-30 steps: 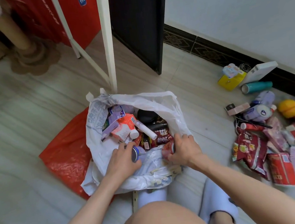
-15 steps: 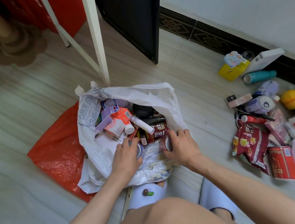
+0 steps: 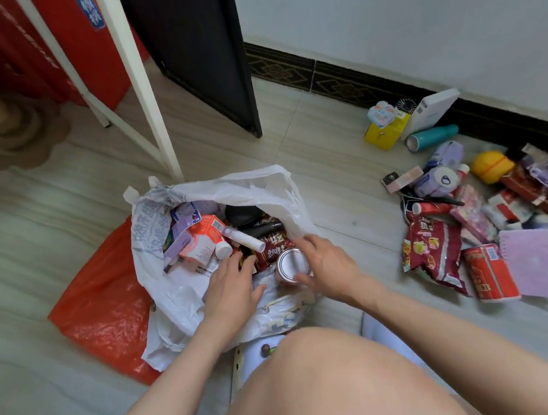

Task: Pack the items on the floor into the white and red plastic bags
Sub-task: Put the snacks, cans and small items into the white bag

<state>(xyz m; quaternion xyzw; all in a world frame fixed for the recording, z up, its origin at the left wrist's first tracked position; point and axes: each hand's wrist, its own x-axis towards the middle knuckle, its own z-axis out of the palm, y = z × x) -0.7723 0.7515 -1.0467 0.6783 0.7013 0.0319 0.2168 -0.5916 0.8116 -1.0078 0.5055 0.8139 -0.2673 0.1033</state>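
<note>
The white plastic bag lies open on the floor in front of me, holding boxes, bottles and snack packets. Under it to the left lies the red plastic bag. My right hand grips a can with a silver end at the bag's near right edge, fingers and thumb round its rim. My left hand rests flat on the bag's contents, fingers fairly straight, nothing seen in it. A pile of loose items sits on the floor to the right: a red snack packet, a red can, a purple notebook.
Further back in the pile are a teal bottle, a yellow box and a white box by the wall. A white frame leg and a dark door stand behind the bag. My knee and slippers are below.
Both hands held a can each at the bag's near edge. The left hand's can is now out of sight and that hand lies flat. The right hand's can shows its silver end.
</note>
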